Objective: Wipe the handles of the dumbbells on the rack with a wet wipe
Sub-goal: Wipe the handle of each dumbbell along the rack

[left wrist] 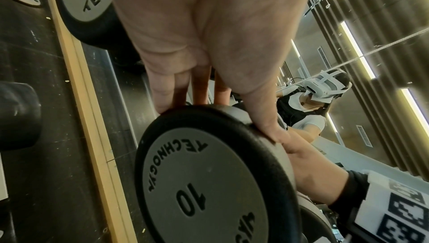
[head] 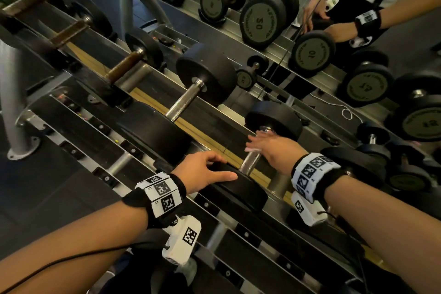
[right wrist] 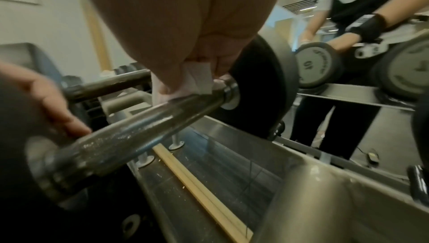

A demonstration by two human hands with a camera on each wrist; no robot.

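Note:
A dumbbell marked 10 lies on the upper shelf of the rack, its steel handle (head: pixel 249 162) (right wrist: pixel 139 127) running away from me. My left hand (head: pixel 210 169) (left wrist: pixel 209 45) grips the near head (head: pixel 241 188) (left wrist: pixel 209 182), fingers curled over its top rim and thumb along the edge. My right hand (head: pixel 267 145) (right wrist: pixel 185 26) holds a white wet wipe (right wrist: pixel 199 80) pressed onto the handle close to the collar of the far head (head: pixel 279 119) (right wrist: pixel 262 91). Most of the wipe is hidden under the fingers.
To the left on the same shelf lie a bigger dumbbell (head: pixel 185 100) and several with brown handles (head: pixel 124 67). A mirror (head: pixel 310 50) behind the rack reflects the dumbbells and me. More dumbbells (head: pixel 372 150) lie to the right; a lower shelf (head: pixel 238 234) runs below my wrists.

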